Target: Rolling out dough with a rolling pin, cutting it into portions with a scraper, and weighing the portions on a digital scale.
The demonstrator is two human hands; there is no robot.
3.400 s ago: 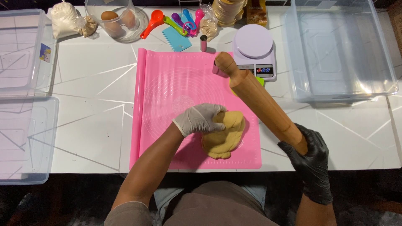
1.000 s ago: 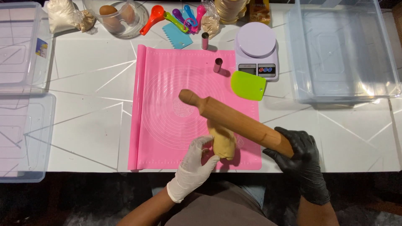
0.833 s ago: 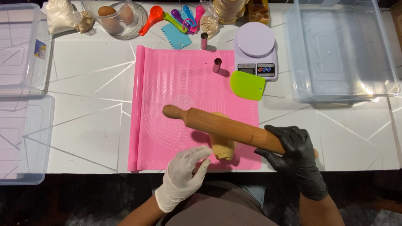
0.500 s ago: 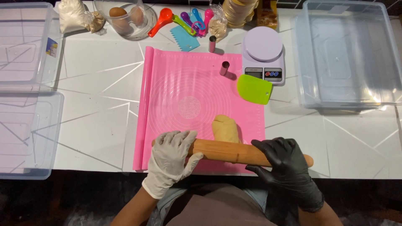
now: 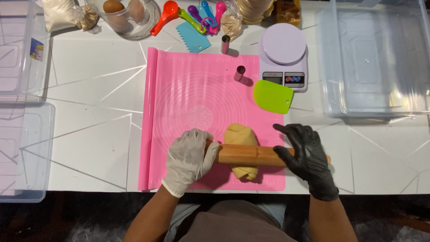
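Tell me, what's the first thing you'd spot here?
The big pink mat in the middle of the white table stands out first. At its near edge, a white-gloved left hand and a black-gloved right hand press a wooden rolling pin across a yellow lump of dough.

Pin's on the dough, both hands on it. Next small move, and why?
Probably push the rolling pin forward, away from the body. It lies across the near half of the dough, which is thick and unrolled; left hand and right hand press its ends, with pink mat ahead.
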